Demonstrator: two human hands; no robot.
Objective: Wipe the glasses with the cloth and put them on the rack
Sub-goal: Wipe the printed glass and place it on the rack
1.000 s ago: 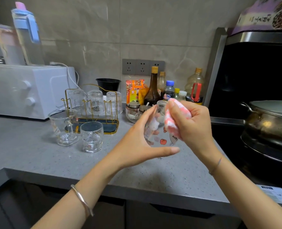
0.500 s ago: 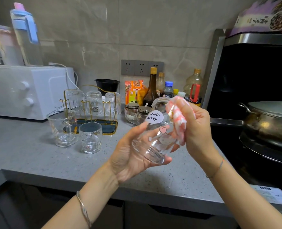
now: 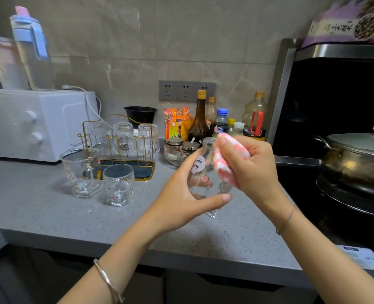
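Note:
My left hand (image 3: 179,198) grips a clear printed glass (image 3: 205,178) above the counter, thumb under it and fingers behind. My right hand (image 3: 249,170) presses a pink-and-white cloth (image 3: 223,170) against the glass's right side. A gold wire rack (image 3: 118,150) on a dark tray stands at the back left with three ribbed glasses (image 3: 124,137) upside down on it. In front of the rack stand a glass measuring cup (image 3: 82,172) and a short patterned glass (image 3: 119,185).
A white oven (image 3: 28,123) sits at the far left. Sauce bottles (image 3: 200,119) and spice jars (image 3: 181,148) crowd the back wall. A lidded steel pot (image 3: 357,163) rests on the black stove at the right. The grey counter's (image 3: 72,218) front edge runs below my wrists.
The glass has turned in my left hand from tilted with its base toward me to more upright. The cloth has slid down its right side.

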